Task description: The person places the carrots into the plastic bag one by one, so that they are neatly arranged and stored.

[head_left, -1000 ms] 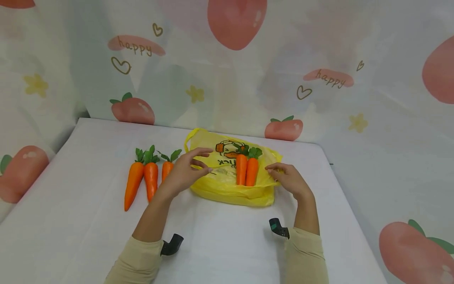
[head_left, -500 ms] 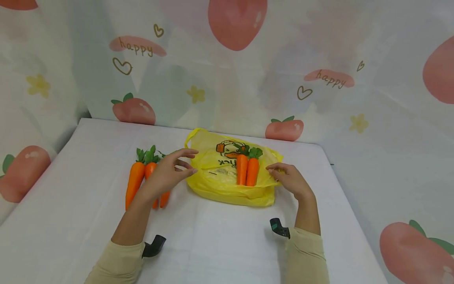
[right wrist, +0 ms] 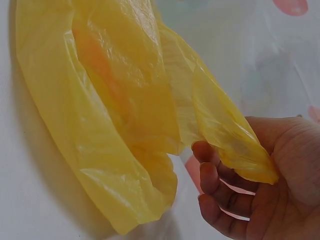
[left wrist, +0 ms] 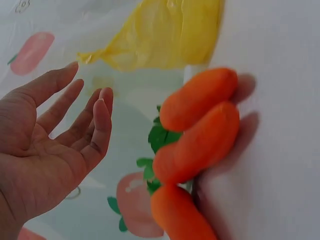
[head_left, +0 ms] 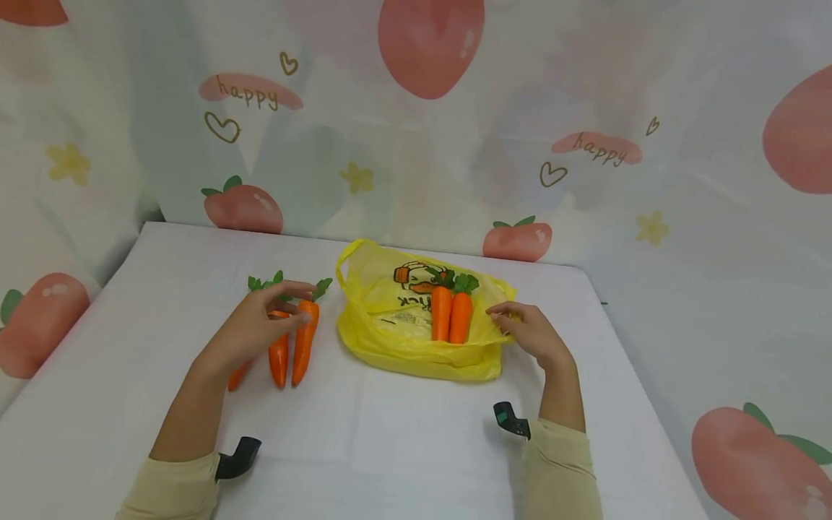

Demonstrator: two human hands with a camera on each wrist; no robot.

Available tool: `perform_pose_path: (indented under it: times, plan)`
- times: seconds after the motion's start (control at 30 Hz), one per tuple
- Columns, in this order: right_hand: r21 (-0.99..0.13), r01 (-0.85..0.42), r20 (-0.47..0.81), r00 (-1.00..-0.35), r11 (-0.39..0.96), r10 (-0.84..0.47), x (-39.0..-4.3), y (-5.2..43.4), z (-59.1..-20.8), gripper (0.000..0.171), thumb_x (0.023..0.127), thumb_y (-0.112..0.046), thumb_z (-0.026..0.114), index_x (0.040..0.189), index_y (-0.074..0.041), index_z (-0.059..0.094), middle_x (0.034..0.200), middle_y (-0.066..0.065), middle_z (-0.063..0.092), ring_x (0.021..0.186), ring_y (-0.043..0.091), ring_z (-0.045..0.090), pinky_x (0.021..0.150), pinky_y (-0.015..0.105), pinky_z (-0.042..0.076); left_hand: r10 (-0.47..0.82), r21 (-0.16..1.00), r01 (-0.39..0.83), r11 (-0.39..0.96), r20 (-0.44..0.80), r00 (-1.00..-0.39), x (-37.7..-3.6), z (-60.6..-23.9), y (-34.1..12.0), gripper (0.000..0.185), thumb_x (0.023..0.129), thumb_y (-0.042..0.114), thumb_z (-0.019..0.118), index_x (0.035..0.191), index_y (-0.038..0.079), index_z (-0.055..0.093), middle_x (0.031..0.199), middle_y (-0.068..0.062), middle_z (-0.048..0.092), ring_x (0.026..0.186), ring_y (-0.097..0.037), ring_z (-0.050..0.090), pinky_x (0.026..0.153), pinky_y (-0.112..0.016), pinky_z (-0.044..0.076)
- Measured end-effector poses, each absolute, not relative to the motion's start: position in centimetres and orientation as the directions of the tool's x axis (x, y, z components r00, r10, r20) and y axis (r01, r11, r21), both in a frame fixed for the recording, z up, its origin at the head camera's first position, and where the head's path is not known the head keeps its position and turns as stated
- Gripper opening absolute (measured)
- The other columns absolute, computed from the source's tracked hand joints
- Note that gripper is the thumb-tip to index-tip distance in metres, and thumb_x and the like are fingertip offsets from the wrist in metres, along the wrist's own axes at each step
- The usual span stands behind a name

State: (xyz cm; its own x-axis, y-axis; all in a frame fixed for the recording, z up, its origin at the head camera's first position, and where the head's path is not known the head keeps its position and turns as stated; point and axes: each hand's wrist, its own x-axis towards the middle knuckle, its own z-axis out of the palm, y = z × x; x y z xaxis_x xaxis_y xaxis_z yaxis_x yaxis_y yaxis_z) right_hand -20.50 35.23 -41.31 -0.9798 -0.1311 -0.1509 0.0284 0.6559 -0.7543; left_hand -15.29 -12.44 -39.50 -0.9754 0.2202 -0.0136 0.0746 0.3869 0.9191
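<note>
My left forearm (head_left: pixel 188 419) slants toward one o'clock, bare beyond the sleeve (head_left: pixel 172 487). My left hand (head_left: pixel 253 326) turns toward two o'clock, its fingers (left wrist: pixel 101 122) loose and slightly bent, the thumb (head_left: pixel 294 321) apart from the forefinger (head_left: pixel 291 288). My right forearm (head_left: pixel 564 397) points to twelve o'clock; my right hand (head_left: pixel 534 334) angles toward ten in a pinching grip, three fingertips (right wrist: pixel 209 177) curling inward.
</note>
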Motion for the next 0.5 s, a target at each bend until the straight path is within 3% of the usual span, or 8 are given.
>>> perform_pose_path:
  times: [0.2,0.5]
  plan:
    - [-0.752,0.025,-0.149,-0.98,0.659,-0.133,-20.6,35.2,-41.4,0.034,0.109,-0.025,0.054,0.131,-0.003,0.068,0.13,0.015,0.062,0.103,0.029,0.056,0.093,0.04,0.048,0.179,0.93,0.035,0.365,-0.034,-0.983,-15.7,-40.4,-15.2,0.046,0.101,0.015,0.07,0.145,0.013,0.058,0.143,-0.013,0.057,0.122,-0.031,0.056,0.096,-0.039,0.052]
    - [-0.742,0.008,-0.142,-0.979,0.671,-0.145,-20.4,35.4,-41.4,0.033,0.109,-0.024,0.053,0.131,-0.003,0.068,0.13,0.015,0.062,0.103,0.029,0.057,0.091,0.039,0.049,0.108,0.916,-0.012,0.401,-0.06,-0.992,-16.2,-41.6,-17.6,0.047,0.103,0.023,0.067,0.146,0.011,0.056,0.145,-0.015,0.053,0.123,-0.035,0.052,0.095,-0.042,0.052]
